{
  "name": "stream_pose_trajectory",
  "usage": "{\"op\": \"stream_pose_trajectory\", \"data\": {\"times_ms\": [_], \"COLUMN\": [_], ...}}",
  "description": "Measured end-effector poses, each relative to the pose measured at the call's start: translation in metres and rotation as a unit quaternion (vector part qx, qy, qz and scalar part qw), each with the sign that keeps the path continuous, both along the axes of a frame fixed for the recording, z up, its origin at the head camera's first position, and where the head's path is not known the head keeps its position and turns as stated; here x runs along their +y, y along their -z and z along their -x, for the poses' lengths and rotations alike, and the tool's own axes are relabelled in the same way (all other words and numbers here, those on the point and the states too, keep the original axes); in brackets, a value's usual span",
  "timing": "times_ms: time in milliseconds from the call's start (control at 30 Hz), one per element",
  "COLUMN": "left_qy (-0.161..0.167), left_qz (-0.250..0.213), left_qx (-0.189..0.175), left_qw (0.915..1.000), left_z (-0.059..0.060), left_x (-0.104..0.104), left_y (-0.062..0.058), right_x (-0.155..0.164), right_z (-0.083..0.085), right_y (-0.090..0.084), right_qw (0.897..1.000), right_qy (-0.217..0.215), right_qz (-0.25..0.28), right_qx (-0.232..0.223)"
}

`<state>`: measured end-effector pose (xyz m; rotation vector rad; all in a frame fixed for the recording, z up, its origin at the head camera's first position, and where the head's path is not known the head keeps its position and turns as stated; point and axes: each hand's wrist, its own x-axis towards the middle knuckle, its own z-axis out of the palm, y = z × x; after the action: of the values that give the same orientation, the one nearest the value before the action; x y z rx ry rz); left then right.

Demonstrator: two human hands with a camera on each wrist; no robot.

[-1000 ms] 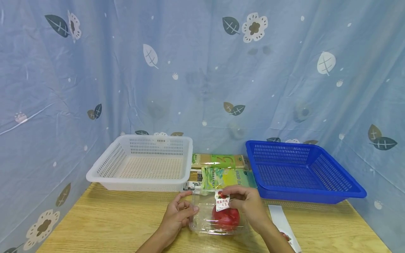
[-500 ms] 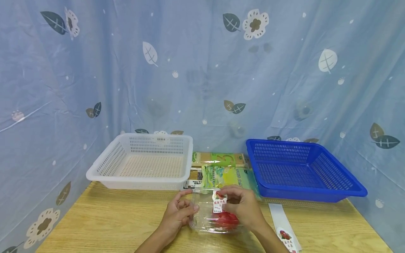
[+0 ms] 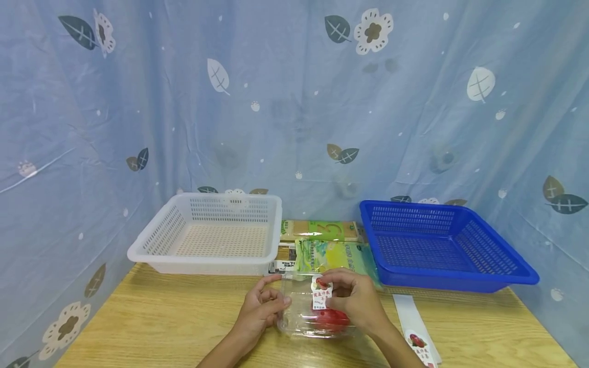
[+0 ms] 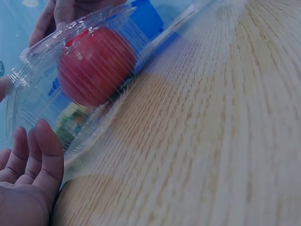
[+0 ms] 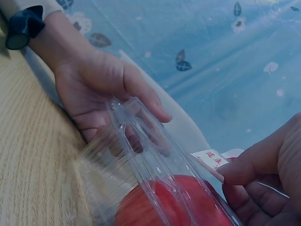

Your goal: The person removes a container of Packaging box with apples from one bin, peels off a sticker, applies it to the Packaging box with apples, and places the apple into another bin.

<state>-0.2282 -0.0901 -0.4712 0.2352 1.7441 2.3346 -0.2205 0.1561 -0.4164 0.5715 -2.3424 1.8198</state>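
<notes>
A clear plastic clamshell box [image 3: 298, 321] rests on the table in the head view, with a red apple [image 3: 333, 322] inside it. My left hand [image 3: 262, 313] holds the box by its left edge, thumb at the lid; in the right wrist view that thumb [image 5: 149, 101] lies over the box's rim. A white sticker label [image 3: 322, 295] with red print and a fruit picture lies at the lid. My right hand [image 3: 359, 301] pinches the label's right side between thumb and fingers. The right wrist view shows the label [image 5: 210, 160] tilted, partly lifted off the lid.
A white basket [image 3: 207, 263] stands at the back left, a blue basket [image 3: 455, 278] at the back right. Between them lie several flat packages, including a yellow-green packet [image 3: 338, 255]. A white backing strip [image 3: 407, 312] with another fruit label [image 3: 417, 341] lies right of my right hand.
The label has turned from tilted to nearly straight over the lid, and my right hand has shifted slightly left with it. My left hand keeps its hold on the box.
</notes>
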Motion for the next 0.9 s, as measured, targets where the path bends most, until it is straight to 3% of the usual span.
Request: {"op": "stream_pose_trajectory", "data": {"times_ms": [267, 600, 900], "left_qy": [0.000, -0.001, -0.001], "left_qz": [0.001, 0.006, -0.002], "left_qx": [0.002, 0.002, 0.003], "left_qw": [1.0000, 1.0000, 1.0000], "left_z": [0.001, 0.002, 0.000], "left_x": [0.000, 0.000, 0.001], "left_y": [0.002, 0.003, 0.000], "right_x": [-0.002, -0.005, -0.016], "right_z": [-0.002, -0.006, -0.008], "right_y": [0.000, 0.001, 0.004], "right_qw": [1.000, 0.997, 0.983], "right_qy": [0.008, 0.025, 0.059], "right_qz": [-0.016, -0.064, -0.140], "right_qx": [-0.001, 0.032, 0.106]}}
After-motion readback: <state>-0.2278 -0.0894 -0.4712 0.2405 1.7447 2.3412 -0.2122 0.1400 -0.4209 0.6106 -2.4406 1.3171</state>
